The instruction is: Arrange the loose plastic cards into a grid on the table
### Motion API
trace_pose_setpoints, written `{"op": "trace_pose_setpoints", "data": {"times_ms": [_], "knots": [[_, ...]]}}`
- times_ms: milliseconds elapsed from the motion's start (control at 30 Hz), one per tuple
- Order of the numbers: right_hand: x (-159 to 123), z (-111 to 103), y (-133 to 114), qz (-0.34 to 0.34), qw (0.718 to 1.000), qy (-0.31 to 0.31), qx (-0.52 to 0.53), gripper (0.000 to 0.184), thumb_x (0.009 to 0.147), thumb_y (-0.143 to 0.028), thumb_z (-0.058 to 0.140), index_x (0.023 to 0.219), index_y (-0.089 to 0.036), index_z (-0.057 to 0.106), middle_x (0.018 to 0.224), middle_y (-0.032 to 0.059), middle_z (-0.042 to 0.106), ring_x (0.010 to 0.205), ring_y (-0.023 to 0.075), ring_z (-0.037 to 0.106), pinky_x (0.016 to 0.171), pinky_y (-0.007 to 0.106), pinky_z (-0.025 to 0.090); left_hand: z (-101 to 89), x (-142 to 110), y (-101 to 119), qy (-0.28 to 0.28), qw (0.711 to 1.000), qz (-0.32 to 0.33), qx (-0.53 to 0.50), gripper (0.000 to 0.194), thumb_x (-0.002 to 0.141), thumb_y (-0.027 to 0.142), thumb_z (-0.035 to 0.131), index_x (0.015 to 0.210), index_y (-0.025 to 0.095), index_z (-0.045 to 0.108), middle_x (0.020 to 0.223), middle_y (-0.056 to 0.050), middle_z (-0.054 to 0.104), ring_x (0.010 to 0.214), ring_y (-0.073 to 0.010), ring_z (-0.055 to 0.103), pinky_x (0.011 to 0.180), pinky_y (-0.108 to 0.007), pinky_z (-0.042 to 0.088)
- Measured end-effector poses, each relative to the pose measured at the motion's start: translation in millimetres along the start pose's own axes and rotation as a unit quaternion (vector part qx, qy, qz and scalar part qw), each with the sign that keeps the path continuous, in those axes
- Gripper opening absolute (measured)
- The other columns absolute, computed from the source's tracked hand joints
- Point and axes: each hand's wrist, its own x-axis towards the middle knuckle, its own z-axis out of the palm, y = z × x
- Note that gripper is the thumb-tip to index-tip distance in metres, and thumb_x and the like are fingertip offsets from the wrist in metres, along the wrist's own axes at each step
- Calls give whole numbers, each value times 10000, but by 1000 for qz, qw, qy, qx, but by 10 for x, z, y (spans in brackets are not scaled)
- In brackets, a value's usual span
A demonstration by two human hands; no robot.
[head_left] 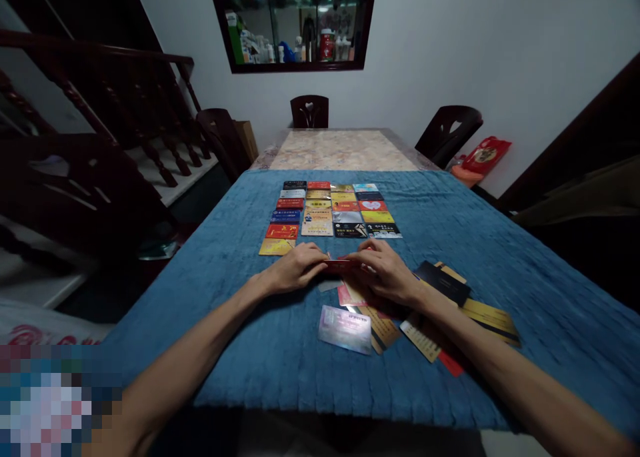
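Note:
Between my two hands a red card [339, 263] is held nearly edge-on, just above the blue cloth. My left hand [299, 266] pinches its left end with closed fingers. At its right end my right hand [384, 268] grips it, over a loose pile of cards. A silvery card [345, 328] lies in front of the pile, and a black card [444, 283] is right of my right hand. Beyond my hands, several cards lie face up in four columns; a yellow card [277, 246] ends the leftmost column, close to my left hand.
A blue cloth [225, 233] covers the near part of the table, whose marbled top [340, 149] shows at the far end. Dark wooden chairs [310, 112] stand around it. A red bag [487, 155] sits at the right, and a stair railing [100, 57] runs along the left.

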Motion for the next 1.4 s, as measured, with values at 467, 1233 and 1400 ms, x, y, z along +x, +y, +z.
{"op": "trace_pose_setpoints", "data": {"times_ms": [467, 1233, 1400], "knots": [[1, 53, -10, 39, 999, 9, -24, 313, 945, -158, 575, 1241, -214, 659, 906, 79, 719, 871, 232, 541, 761, 356, 436, 117, -39, -90, 33, 999, -18, -7, 466, 940, 88, 499, 1400, 161, 501, 1138, -115, 661, 1023, -213, 609, 894, -391, 535], [-25, 62, -14, 56, 997, -26, -53, 482, 900, -198, 574, 1382, -207, 554, 1011, 105, 709, 942, 272, 543, 797, 392, 397, 132, -29, -31, 22, 998, -37, 47, 419, 931, 112, 483, 1346, 173, 483, 1167, -117, 663, 993, -237, 599, 884, -408, 495], [-10, 34, -51, 63, 996, -36, -51, 504, 901, -184, 561, 1403, -228, 545, 984, 106, 699, 927, 272, 529, 798, 396, 406, 137, -25, 1, 12, 997, -52, 60, 450, 915, 124, 506, 1362, 175, 479, 1201, -126, 662, 1005, -253, 593, 885, -426, 479]]}}
